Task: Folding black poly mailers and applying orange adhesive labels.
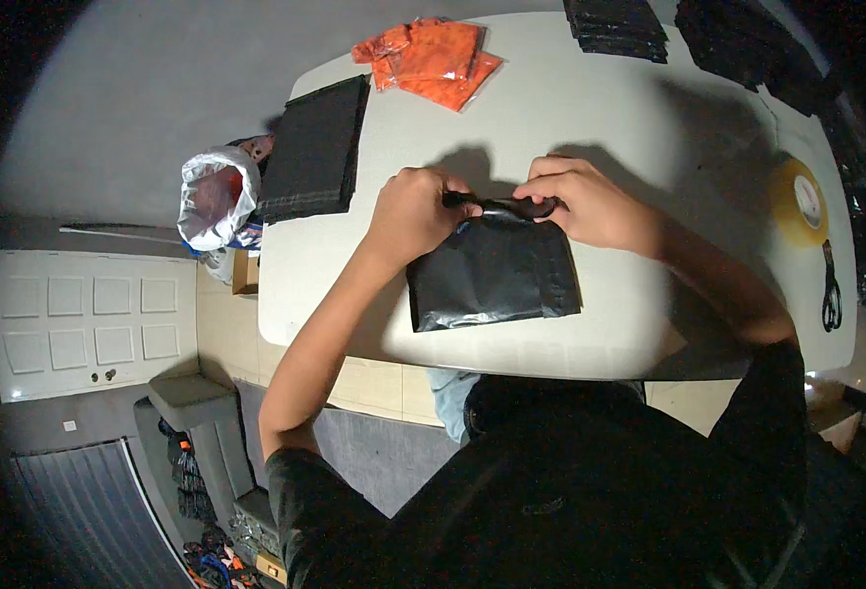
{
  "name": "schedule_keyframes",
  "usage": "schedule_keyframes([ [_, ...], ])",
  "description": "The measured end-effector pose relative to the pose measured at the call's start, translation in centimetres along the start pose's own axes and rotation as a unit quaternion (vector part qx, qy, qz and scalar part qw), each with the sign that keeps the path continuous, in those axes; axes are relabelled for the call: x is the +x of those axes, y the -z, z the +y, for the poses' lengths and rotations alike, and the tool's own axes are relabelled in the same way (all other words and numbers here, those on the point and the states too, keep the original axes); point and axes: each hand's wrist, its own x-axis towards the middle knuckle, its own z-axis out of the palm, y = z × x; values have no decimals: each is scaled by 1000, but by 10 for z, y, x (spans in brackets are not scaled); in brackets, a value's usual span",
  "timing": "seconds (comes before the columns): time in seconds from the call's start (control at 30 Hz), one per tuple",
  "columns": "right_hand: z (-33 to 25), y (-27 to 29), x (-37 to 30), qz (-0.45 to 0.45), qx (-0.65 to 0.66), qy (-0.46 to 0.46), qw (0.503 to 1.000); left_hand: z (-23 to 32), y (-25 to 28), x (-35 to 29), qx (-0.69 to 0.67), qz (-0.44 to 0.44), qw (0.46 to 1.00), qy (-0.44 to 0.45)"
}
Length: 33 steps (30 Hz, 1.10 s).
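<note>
A black plastic mailer bag [492, 275] lies on the white table in front of me, its far end lifted and bunched. My left hand [418, 214] pinches the left corner of that end between thumb and fingers. At the right corner, my right hand [590, 201] grips the same edge, its fingers curled over the plastic. Both hands are closed on the bag. Whatever the bag contains is hidden.
On the white table [541, 108] lie a stack of black bags [317, 147], orange items in clear wrap [433, 59], more black stacks [616, 29], a tape roll [796, 204] and black-handled scissors [831, 294]. A white-lined bin [219, 196] stands beyond the left edge.
</note>
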Motion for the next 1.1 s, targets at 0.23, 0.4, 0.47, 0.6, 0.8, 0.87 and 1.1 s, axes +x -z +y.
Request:
schedule_keyframes([
  [0.23, -11, -1, -4, -1, -64, 44, 997, -18, -1, -18, 13, 37, 996, -79],
  [0.4, -11, -3, -9, 1, -223, 116, 968, -16, 3, -37, 50, 31, 996, -74],
  [0.47, -15, -4, -13, 5, -256, 127, 958, -19, 1, -46, 89, 38, 991, -92],
  [0.6, -22, -10, -18, 18, -310, 136, 941, -16, -1, -55, 87, 72, 988, -105],
  [0.8, -31, -12, -22, -7, -348, 93, 933, -20, 0, -66, 107, 68, 984, -127],
  [0.87, -31, -13, -26, -4, -363, 105, 926, -24, -1, -74, 102, 47, 990, -84],
  [1.1, -39, -22, -33, -52, -449, 76, 889, -37, -9, -94, 120, 116, 983, -82],
])
